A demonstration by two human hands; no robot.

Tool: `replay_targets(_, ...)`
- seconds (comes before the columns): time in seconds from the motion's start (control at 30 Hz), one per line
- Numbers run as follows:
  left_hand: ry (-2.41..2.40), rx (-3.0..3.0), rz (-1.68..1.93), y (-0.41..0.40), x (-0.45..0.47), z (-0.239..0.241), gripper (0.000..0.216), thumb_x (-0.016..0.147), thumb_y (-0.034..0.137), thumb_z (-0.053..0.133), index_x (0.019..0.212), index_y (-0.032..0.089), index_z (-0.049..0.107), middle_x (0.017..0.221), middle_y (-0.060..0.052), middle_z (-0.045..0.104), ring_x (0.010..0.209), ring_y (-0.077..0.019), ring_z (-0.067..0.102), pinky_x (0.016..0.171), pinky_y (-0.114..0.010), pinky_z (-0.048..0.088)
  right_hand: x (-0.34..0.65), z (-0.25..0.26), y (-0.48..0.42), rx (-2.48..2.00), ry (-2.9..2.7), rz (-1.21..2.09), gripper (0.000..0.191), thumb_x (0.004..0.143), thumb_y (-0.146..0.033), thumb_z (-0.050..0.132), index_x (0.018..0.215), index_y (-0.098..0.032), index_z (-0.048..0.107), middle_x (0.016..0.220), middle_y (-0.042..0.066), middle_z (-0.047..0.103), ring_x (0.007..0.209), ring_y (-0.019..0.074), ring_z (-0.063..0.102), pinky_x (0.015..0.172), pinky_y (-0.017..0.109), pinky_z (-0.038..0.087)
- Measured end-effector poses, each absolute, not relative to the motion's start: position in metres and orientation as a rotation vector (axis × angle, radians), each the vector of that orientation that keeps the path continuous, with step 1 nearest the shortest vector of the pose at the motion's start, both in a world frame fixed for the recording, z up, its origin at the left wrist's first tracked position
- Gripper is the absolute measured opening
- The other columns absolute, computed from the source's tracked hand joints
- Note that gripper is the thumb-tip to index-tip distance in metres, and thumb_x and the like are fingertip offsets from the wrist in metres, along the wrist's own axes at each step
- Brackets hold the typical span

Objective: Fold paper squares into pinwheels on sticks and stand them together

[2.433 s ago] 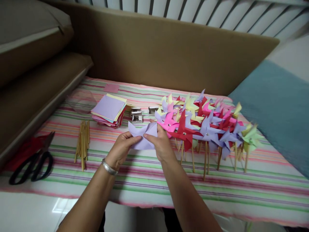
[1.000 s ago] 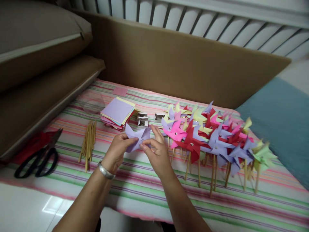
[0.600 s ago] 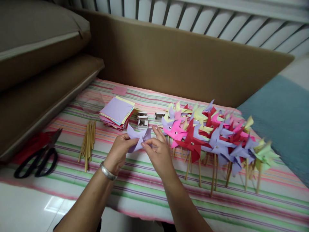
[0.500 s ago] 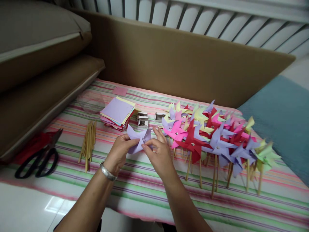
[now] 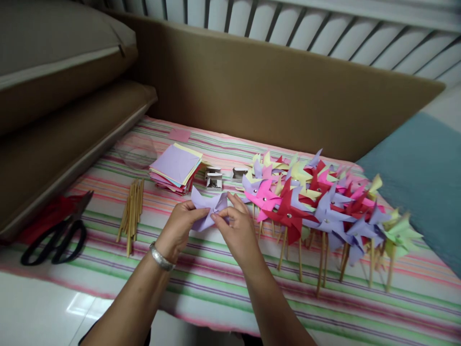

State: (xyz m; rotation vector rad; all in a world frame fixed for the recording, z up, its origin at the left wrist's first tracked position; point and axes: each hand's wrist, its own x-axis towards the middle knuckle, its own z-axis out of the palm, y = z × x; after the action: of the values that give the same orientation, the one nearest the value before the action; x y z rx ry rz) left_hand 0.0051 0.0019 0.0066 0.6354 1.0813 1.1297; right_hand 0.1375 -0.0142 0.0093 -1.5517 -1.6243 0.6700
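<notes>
A lilac paper square [image 5: 207,204], partly folded into pinwheel points, is held up over the striped cloth between both hands. My left hand [image 5: 179,227], with a silver bangle on the wrist, pinches its left side. My right hand [image 5: 238,230] pinches the paper near its middle, fingertips pressed together. Just behind lies a stack of coloured paper squares [image 5: 175,166] and a few small open boxes of pins [image 5: 213,179]. A bundle of wooden sticks [image 5: 131,214] lies to the left.
Several finished pinwheels [image 5: 317,202] on sticks lie in a row to the right. Black scissors [image 5: 54,236] rest on red paper at the left edge. A brown cardboard sheet [image 5: 281,91] stands behind the striped cloth [image 5: 230,293]; a teal cushion [image 5: 421,178] is at the right.
The flat lilac sheet has been gathered inward into folded points. My right fingers have moved from its right edge to its centre. The view has shifted slightly.
</notes>
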Motion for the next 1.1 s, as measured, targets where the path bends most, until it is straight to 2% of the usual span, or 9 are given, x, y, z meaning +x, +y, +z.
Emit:
replay_targets(0.23,1.013,0.607,1.089,0.000,0.007,0.008,0.016,0.052,0.019,0.078,0.065,0.013,0.071,0.058,-0.001,0.068,0.050,-0.0087,0.055,0.049,-0.019,0.038,0.138,0.007,-0.010,-1.618,-1.640,0.625,0.011,0.071,-0.026,0.065,0.062,-0.020,0.065,0.129,0.013,0.053,0.128,0.0286,0.037,0.101,0.048,0.031)
replay_targets(0.5,0.947,0.621,1.018,0.000,0.002,0.006,0.021,0.055,0.018,0.078,0.075,0.013,0.073,0.068,-0.002,0.071,0.057,-0.0097,0.060,0.056,-0.019,0.043,0.139,0.007,-0.008,-1.670,-1.618,0.653,0.010,0.069,-0.026,0.064,0.061,-0.020,0.066,0.128,0.012,0.053,0.127,0.0289,0.039,0.101,0.046,0.032)
replay_targets(0.63,0.959,0.638,1.015,0.002,0.001,0.005,0.022,0.054,0.018,0.078,0.074,0.012,0.072,0.067,-0.003,0.071,0.056,-0.0098,0.059,0.055,-0.019,0.042,0.140,0.010,-0.010,-1.683,-1.615,0.662,0.011,0.069,-0.026,0.065,0.061,-0.020,0.066,0.129,0.011,0.053,0.126,0.0287,0.040,0.103,0.047,0.029)
replay_targets(0.87,1.016,0.622,1.020,0.002,0.005,0.002,0.018,0.052,0.020,0.078,0.067,0.013,0.071,0.059,-0.001,0.068,0.049,-0.0090,0.055,0.050,-0.019,0.038,0.138,0.008,-0.011,-1.682,-1.616,0.696,0.010,0.070,-0.026,0.065,0.063,-0.020,0.067,0.129,0.011,0.052,0.126,0.0288,0.040,0.098,0.045,0.036)
replay_targets(0.97,1.040,0.641,1.027,0.004,0.005,0.000,0.017,0.052,0.020,0.076,0.067,0.013,0.071,0.060,-0.001,0.068,0.050,-0.0097,0.055,0.051,-0.020,0.038,0.140,0.011,-0.011,-1.653,-1.646,0.704,0.010,0.070,-0.026,0.065,0.062,-0.020,0.066,0.123,0.010,0.056,0.122,0.0288,0.044,0.097,0.044,0.038)
replay_targets(1.03,1.081,0.683,1.015,0.005,0.003,0.001,0.016,0.053,0.021,0.075,0.067,0.014,0.071,0.060,-0.001,0.068,0.050,-0.0101,0.055,0.052,-0.021,0.038,0.146,0.018,-0.012,-1.626,-1.651,0.679,0.007,0.070,-0.027,0.065,0.071,-0.021,0.067,0.124,0.010,0.055,0.122,0.0285,0.044,0.097,0.045,0.038)
replay_targets(1.1,1.131,0.757,0.965,0.005,0.000,0.003,0.016,0.053,0.021,0.074,0.067,0.013,0.071,0.060,-0.001,0.068,0.051,-0.0105,0.055,0.052,-0.021,0.037,0.155,0.028,-0.013,-1.593,-1.639,0.598,0.022,0.069,-0.029,0.066,0.090,-0.023,0.067,0.130,0.010,0.051,0.125,0.0277,0.041,0.101,0.046,0.035)
